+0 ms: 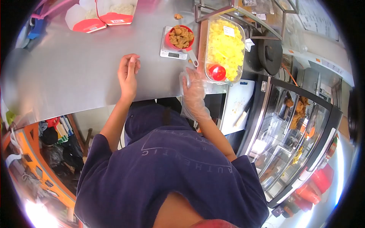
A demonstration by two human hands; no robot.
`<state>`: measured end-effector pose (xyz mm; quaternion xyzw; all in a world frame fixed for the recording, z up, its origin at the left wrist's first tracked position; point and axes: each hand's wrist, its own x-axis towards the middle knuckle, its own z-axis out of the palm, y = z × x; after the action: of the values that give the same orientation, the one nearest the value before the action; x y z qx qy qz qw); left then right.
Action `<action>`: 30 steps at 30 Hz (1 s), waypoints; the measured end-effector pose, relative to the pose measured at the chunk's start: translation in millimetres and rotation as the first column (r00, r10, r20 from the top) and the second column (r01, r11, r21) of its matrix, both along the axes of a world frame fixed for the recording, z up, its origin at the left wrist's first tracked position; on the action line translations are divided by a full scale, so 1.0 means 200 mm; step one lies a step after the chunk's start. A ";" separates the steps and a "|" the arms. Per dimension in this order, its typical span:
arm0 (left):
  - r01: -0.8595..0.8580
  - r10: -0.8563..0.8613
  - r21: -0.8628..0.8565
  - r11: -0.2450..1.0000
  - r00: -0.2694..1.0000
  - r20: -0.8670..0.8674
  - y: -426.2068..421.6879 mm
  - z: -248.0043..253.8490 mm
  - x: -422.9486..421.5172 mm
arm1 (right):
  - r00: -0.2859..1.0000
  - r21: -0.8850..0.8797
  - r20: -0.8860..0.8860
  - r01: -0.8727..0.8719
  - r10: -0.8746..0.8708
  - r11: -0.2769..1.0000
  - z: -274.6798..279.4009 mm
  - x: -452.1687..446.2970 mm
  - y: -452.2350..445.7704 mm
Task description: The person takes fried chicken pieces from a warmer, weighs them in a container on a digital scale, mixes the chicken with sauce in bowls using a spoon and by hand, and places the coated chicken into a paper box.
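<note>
Red measuring cup (pixel 169 42), heaped with browned pieces (pixel 180 36), sits on a small scale (pixel 173 55) toward the far side of a broad metal table (pixel 87 72). The person at the table wears a dark blue T-shirt (pixel 175 167); its faint lettering includes "AUTHENTIC", with smaller words too worn to read. On the right stands a glass-fronted cabinet (pixel 304 95) of browned food. A metal rack (pixel 217 12) overhangs the far end of a clear tub (pixel 238 76), which is just right of the cup and full of crumbly yellow food (pixel 224 45). The tub bears a white label (pixel 228 30), too small to read, and a red scoop (pixel 217 72) lies at its near end. Two open red-and-white boxes (pixel 125 18) stand at the far left, their front labels illegible. A white cutting board (pixel 232 98) with a knife (pixel 240 119) lies right of the table. The right hand (pixel 194 91), gloved in clear plastic, is beside the tub's near corner; whether its grip closes on anything cannot be told. The bare left hand (pixel 128 74) is over the table, its grip slack and empty. The scale's display is unreadable. The cup's pale handle (pixel 194 59) points toward the right hand, its long axis slanting from far left to near right.
</note>
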<state>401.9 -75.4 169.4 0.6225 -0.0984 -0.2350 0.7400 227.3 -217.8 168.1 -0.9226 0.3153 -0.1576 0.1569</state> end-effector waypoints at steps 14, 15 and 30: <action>0.128 -0.127 -0.035 0.991 0.992 0.028 -0.20 -0.01 0.09 | 0.937 -0.066 -0.287 0.187 -0.198 0.980 -0.23 0.09 -0.09; 0.137 -0.136 -0.036 0.990 0.990 0.023 -0.22 -0.01 0.10 | 0.972 -0.026 -0.173 0.158 -0.160 0.987 -0.25 0.06 -0.08; 0.153 -0.156 -0.043 0.987 0.984 -0.083 -0.34 -0.08 0.31 | 0.917 0.120 -0.018 -0.394 0.399 0.911 0.05 1.03 -0.88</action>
<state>463.9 -143.1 152.4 0.5885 -0.1186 -0.3167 0.7343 433.1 -393.3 178.9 -0.9600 0.1333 -0.0847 0.2310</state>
